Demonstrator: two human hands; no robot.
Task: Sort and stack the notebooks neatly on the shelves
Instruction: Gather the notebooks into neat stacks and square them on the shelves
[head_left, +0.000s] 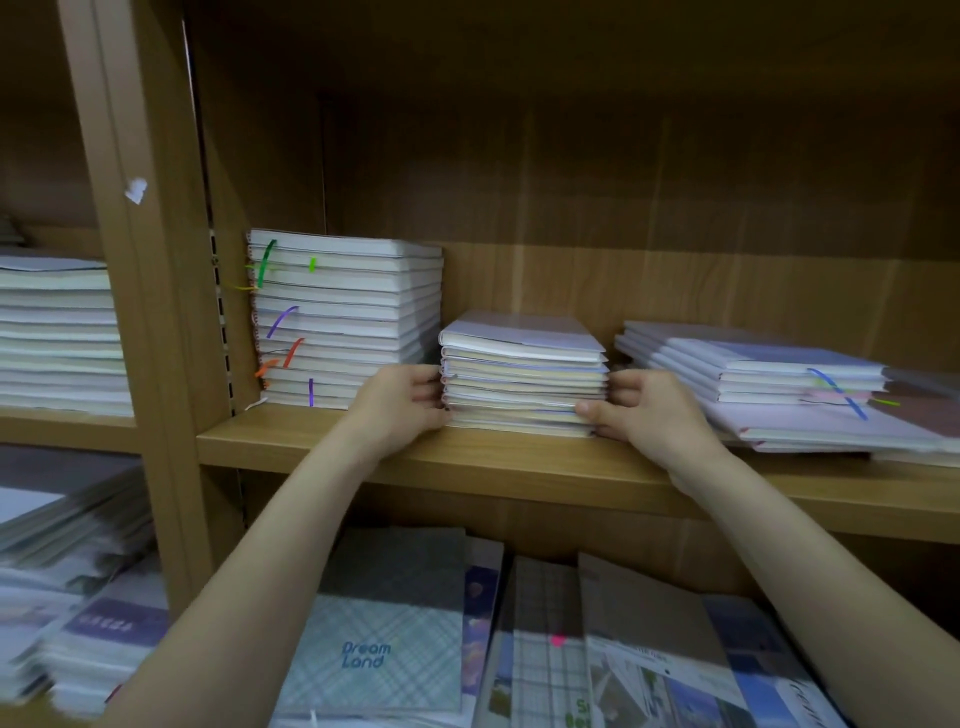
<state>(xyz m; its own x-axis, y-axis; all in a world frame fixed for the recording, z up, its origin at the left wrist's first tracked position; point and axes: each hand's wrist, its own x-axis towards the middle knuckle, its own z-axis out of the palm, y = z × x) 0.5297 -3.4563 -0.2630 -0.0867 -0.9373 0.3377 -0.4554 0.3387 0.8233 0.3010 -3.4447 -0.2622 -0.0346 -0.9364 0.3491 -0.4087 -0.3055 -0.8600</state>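
Two hands (402, 402) (641, 410) around notebook stack (524, 374); below, "Dream Land" notebook (384, 639).

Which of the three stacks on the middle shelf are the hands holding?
The middle stack, gripped by the left hand and right hand; the others go untouched.

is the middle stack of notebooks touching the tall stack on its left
Cannot tell. In the head view the left hand covers the space between the middle stack and the tall stack.
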